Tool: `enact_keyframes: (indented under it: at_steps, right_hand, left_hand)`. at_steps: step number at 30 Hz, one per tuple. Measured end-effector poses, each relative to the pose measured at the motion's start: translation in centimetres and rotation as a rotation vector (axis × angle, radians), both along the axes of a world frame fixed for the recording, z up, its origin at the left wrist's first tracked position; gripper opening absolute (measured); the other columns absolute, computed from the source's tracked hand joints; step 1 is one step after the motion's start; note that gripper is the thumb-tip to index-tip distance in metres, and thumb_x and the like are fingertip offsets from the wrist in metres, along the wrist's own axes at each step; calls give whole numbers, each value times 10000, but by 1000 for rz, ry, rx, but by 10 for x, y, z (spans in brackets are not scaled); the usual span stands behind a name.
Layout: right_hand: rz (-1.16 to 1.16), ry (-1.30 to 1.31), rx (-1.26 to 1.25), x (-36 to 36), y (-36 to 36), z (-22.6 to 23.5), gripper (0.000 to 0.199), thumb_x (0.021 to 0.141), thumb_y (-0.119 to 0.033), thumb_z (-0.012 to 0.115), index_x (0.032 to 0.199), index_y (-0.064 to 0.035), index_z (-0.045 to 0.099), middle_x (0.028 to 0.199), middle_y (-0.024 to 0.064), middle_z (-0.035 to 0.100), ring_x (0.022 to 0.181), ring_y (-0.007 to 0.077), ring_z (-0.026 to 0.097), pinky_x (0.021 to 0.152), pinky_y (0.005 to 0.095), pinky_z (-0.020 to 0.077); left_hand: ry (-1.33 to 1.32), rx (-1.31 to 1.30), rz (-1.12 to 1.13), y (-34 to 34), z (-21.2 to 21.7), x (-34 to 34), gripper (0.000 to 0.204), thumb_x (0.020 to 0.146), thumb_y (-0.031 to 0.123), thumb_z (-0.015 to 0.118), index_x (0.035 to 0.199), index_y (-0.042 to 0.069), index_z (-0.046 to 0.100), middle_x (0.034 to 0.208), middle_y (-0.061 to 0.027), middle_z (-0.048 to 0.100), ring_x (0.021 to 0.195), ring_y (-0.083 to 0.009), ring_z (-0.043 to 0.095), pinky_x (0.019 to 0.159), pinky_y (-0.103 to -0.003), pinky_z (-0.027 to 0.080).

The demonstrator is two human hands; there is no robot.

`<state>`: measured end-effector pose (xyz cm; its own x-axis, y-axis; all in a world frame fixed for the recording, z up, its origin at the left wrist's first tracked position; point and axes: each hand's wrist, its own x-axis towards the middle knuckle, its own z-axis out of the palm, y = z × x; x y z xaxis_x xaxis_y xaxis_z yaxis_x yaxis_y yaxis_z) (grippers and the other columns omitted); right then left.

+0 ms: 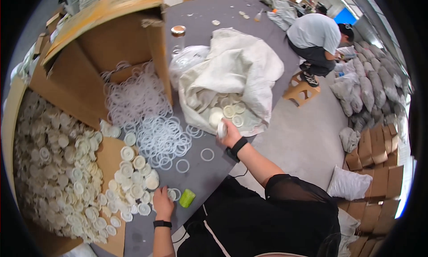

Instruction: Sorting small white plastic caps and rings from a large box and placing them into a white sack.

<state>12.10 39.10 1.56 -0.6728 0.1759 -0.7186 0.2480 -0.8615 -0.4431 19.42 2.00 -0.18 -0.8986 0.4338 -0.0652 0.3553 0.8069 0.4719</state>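
My right hand (228, 133) is stretched out to the mouth of a white woven sack (236, 72) and grips a round white plastic lid (221, 129). More lids (229, 111) lie inside the sack's opening. My left hand (162, 203) rests low on the grey mat, fingers down on a white lid beside a clear ring (174, 194). A small green roll (187, 197) lies just to its right. Both wrists wear black bands.
Several clear rings (154, 132) spill from a tipped cardboard box (117, 43). A big heap of white lids (58, 168) fills cardboard at left. A jar (178, 36) stands behind the sack. Another person (318, 41) crouches by a wooden stool (301, 90); sacks and boxes line the right.
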Motion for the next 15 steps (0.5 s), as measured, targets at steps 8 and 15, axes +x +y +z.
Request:
enact_keyframes:
  at_steps: [8,15]
  right_hand:
    - [-119,-3,273,-7,25,5,547,812,-290,459,1246,-24,259,1211,192,356,1133,317,364,917,437,308]
    - [676,52,87,34,-116,0,337,821,-308,488,1011,-30,500,871,121,572,765,213,585,709,318,474]
  left_hand:
    - [-52,7,62,-9,-4,-5,181,626,68,557,804,39,537,764,-109,501,760,-296,498,642,-384,399]
    - [-121,378,550,-10,12,-24,130,674,51,594,761,12,507,639,-69,521,532,-153,493,503,-258,394]
